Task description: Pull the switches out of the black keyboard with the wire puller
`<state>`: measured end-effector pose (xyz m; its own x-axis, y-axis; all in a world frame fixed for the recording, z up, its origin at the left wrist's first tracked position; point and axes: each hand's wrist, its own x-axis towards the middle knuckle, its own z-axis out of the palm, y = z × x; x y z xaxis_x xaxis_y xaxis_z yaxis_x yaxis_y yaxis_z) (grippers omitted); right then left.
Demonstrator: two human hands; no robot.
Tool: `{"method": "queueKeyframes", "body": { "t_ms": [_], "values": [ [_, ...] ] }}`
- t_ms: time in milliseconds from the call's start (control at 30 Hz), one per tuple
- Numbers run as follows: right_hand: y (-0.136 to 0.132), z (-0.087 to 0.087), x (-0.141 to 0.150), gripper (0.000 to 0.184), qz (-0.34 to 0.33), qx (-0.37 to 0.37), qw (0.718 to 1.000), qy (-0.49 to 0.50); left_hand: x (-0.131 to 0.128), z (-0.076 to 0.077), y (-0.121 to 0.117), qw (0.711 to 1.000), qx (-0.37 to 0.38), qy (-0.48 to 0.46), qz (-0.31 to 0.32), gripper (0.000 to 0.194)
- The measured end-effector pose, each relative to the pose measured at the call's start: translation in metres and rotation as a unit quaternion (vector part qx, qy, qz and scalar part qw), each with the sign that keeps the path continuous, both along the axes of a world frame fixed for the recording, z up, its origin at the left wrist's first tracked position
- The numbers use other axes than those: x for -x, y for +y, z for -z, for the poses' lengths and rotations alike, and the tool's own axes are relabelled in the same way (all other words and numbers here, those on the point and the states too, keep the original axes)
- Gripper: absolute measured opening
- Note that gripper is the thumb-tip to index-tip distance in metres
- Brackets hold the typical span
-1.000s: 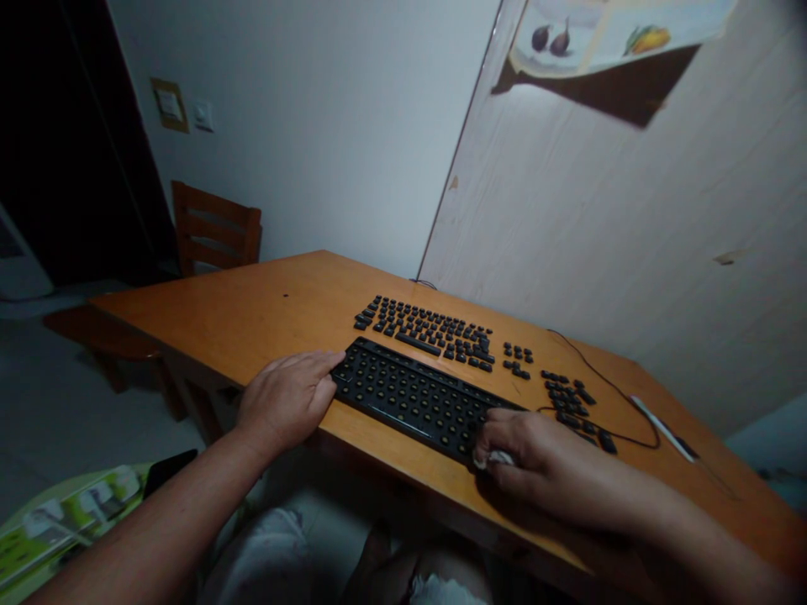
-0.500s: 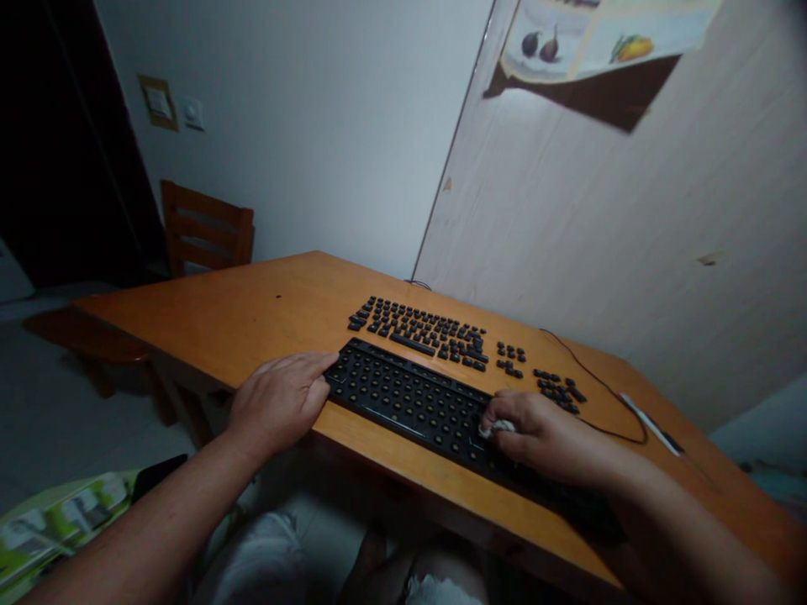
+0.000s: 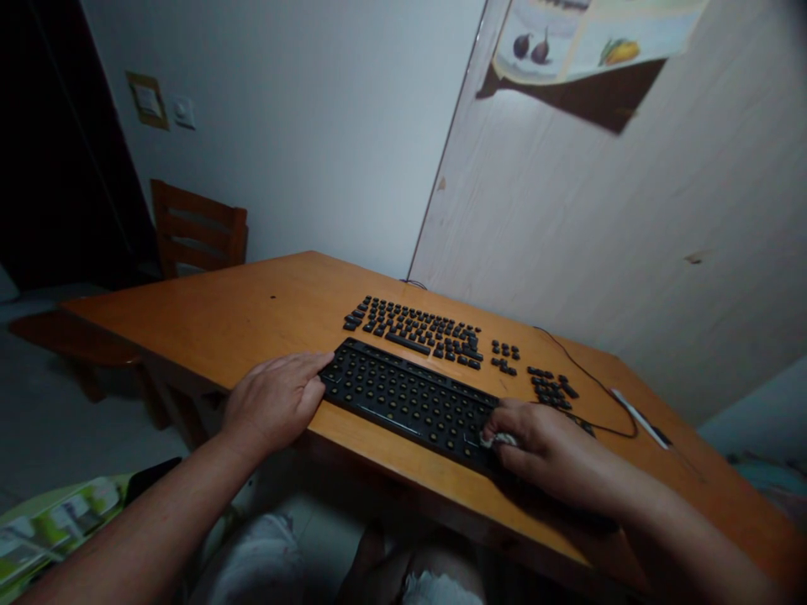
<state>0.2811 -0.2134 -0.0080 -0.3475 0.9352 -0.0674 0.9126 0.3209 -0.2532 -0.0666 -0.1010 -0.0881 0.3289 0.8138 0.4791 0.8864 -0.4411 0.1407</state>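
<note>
A black keyboard base [image 3: 403,397] with its keycaps off lies along the table's near edge, showing rows of small round key mounts. My left hand [image 3: 281,395] is closed around its left end, thumb and fingers against the corner. My right hand [image 3: 542,445] pinches a small wad of white cloth or tissue [image 3: 501,439] and presses it on the base right of the middle. That hand and forearm hide much of the base's right end. Behind the base, loose black keycaps [image 3: 419,323] lie in keyboard order, with a long space bar [image 3: 408,344] among them.
The wooden table [image 3: 252,307] stands against the wall. A dark cable [image 3: 596,367] curves over its right side near a thin white and black tool [image 3: 640,418]. A wooden chair [image 3: 198,227] is at the far left. A green container [image 3: 60,525] sits low at the left.
My right hand has shifted slightly down along the keyboard base with the white wad. My left hand keeps its hold. The whole view has moved slightly.
</note>
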Motion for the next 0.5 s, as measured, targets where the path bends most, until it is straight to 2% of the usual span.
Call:
{"method": "queueKeyframes", "body": {
  "t_ms": [200, 300, 400, 500],
  "values": [
    [-0.005, -0.005, 0.0, 0.023, -0.021, 0.025, 0.999, 0.017, 0.0, -0.001, -0.001, 1.0, 0.011, -0.018, 0.003, 0.049],
    [-0.005, -0.002, 0.006, 0.024, -0.022, 0.009, 0.999, 0.031, -0.001, -0.001, -0.002, 1.0, 0.009, -0.022, 0.004, 0.049],
    [-0.005, 0.0, 0.01, 0.021, -0.026, 0.0, 0.999, 0.019, -0.001, -0.001, -0.001, 1.0, 0.007, -0.024, 0.0, 0.048],
    [-0.005, -0.002, 0.006, 0.022, -0.033, 0.021, 0.999, -0.002, -0.001, -0.001, -0.001, 1.0, 0.006, -0.026, 0.0, 0.048]
  ]
}}
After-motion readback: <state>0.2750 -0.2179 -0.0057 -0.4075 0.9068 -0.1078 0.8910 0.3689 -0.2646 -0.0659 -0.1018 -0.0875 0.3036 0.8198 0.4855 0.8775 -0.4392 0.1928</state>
